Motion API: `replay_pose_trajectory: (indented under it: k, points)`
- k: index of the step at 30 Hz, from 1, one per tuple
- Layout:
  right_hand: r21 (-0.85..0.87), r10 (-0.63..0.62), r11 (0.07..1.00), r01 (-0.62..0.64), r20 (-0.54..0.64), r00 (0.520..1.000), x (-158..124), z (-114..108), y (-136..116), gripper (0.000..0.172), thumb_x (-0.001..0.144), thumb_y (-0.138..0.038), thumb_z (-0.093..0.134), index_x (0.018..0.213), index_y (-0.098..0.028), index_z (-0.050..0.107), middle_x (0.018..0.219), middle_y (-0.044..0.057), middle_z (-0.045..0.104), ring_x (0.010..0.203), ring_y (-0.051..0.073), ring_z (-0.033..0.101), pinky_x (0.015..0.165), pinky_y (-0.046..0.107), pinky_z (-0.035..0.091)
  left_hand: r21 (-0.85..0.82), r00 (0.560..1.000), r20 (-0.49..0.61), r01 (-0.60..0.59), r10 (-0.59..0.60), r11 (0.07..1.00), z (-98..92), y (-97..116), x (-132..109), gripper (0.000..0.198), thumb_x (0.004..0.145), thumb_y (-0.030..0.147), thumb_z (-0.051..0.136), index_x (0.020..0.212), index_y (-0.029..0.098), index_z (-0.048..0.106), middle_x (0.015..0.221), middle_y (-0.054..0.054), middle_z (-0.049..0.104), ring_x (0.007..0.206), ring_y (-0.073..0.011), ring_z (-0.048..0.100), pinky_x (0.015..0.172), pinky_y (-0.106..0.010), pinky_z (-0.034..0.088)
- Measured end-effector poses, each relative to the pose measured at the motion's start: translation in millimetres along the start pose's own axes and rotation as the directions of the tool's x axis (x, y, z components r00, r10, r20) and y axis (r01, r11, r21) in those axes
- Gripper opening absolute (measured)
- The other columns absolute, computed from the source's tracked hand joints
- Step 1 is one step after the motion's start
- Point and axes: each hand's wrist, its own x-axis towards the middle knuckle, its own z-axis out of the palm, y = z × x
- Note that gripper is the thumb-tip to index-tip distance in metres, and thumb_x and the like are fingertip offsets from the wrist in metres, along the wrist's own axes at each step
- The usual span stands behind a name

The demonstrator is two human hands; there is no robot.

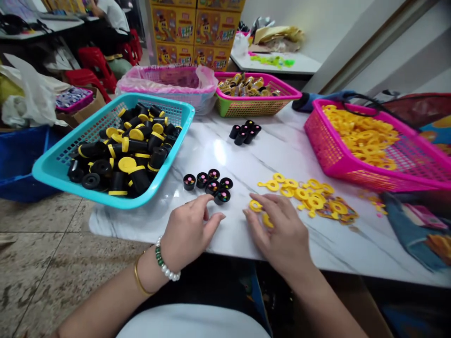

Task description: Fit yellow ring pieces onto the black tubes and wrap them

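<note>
My left hand (pixel 190 230) is over the front of the table, thumb and index finger apart with nothing between them. Its index fingertip is beside the nearest of several small black cups (pixel 222 196), which stand open side up with pink and other coloured bits inside. To the right, my right hand (pixel 282 230) has thumb and index finger around a yellow ring (pixel 255 205). Another yellow piece (pixel 268 220) shows partly under its fingers. Beyond that hand lies a loose pile of yellow rings with tabs (pixel 315 201).
A turquoise basket (pixel 141 201) of black cylinders with yellow caps stands left. A pink basket (pixel 324 155) of yellow rings is on the right. Farther back are more black cups (pixel 241 137), a pink-green basket (pixel 243 109) of wrapped pieces and a bag-lined basket (pixel 200 101).
</note>
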Motion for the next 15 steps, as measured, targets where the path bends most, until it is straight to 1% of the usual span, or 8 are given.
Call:
replay_pose_trajectory:
  k: [2,4,8,10,11,12,13,15]
  points:
    - [0.192,0.055,0.978,-0.076,0.111,0.992,7.9,5.7,-8.5,0.025,0.092,-0.026,0.058,0.114,-0.018,0.066,0.102,0.010,0.066,0.081,0.019,0.066,0.075,0.034,0.056,0.013,0.999,0.031,0.028,-0.028,1.000,4.8,-1.5,2.3,0.035,0.087,0.029,0.069,0.116,0.014,0.058,0.075,0.000,0.068,0.063,-0.0149,0.063,0.063,-0.027,0.052]
    - [0.296,0.091,0.942,-0.156,0.223,0.971,11.9,9.6,-17.0,0.024,0.091,-0.021,0.056,0.113,-0.019,0.065,0.099,0.008,0.068,0.075,0.017,0.065,0.072,0.032,0.056,0.006,0.997,0.062,0.045,-0.045,0.999,8.6,-2.7,3.2,0.040,0.086,0.029,0.070,0.121,0.013,0.057,0.078,-0.001,0.069,0.066,-0.0158,0.064,0.065,-0.029,0.053]
    - [0.367,0.148,0.890,-0.270,0.326,0.933,7.4,5.0,-35.1,0.018,0.091,-0.020,0.053,0.105,-0.020,0.065,0.092,0.006,0.071,0.075,0.018,0.065,0.070,0.031,0.054,-0.035,0.994,0.088,0.068,-0.065,0.997,7.2,-4.0,-1.2,0.039,0.087,0.028,0.069,0.121,0.015,0.055,0.077,0.000,0.067,0.067,-0.0157,0.064,0.063,-0.028,0.052]
    - [0.419,0.105,0.864,-0.280,0.394,0.913,2.4,-1.4,-40.0,0.016,0.094,-0.022,0.051,0.099,-0.021,0.066,0.090,0.004,0.071,0.075,0.016,0.065,0.068,0.028,0.053,-0.051,0.995,0.082,0.064,-0.060,0.997,2.7,-4.4,-5.5,0.032,0.087,0.027,0.069,0.115,0.017,0.057,0.077,0.000,0.067,0.067,-0.0153,0.064,0.061,-0.026,0.051]
    - [0.426,0.081,0.864,-0.268,0.408,0.909,0.0,-4.4,-39.4,0.017,0.095,-0.023,0.050,0.098,-0.021,0.067,0.090,0.004,0.071,0.075,0.015,0.065,0.067,0.027,0.052,-0.061,0.995,0.081,0.058,-0.053,0.996,0.3,-4.7,-7.7,0.029,0.086,0.026,0.069,0.111,0.017,0.058,0.077,0.000,0.067,0.067,-0.0150,0.064,0.061,-0.026,0.051]
    - [0.402,0.077,0.881,-0.249,0.399,0.914,-2.1,-6.8,-36.2,0.017,0.096,-0.025,0.051,0.098,-0.021,0.067,0.089,0.004,0.071,0.074,0.015,0.065,0.066,0.027,0.052,-0.072,0.996,0.084,0.050,-0.044,0.996,-2.0,-5.1,-9.8,0.027,0.086,0.025,0.070,0.109,0.017,0.059,0.078,0.000,0.067,0.067,-0.0148,0.064,0.061,-0.026,0.051]
    - [0.335,0.103,0.913,-0.234,0.366,0.925,-4.0,-8.8,-30.3,0.019,0.096,-0.029,0.052,0.100,-0.020,0.067,0.088,0.005,0.070,0.073,0.016,0.064,0.066,0.028,0.051,-0.084,0.995,0.091,0.043,-0.035,0.996,-4.0,-5.7,-11.6,0.026,0.085,0.024,0.070,0.107,0.017,0.059,0.078,0.000,0.067,0.067,-0.0147,0.063,0.061,-0.026,0.051]
    - [0.083,0.228,0.964,-0.252,0.233,0.945,-7.5,-11.5,-11.2,0.030,0.094,-0.042,0.055,0.105,-0.017,0.068,0.085,0.007,0.068,0.069,0.018,0.061,0.064,0.032,0.049,-0.095,0.995,0.102,0.031,-0.021,0.995,-6.5,-7.4,-14.4,0.027,0.084,0.022,0.071,0.108,0.017,0.060,0.079,0.000,0.067,0.068,-0.0149,0.063,0.061,-0.026,0.050]
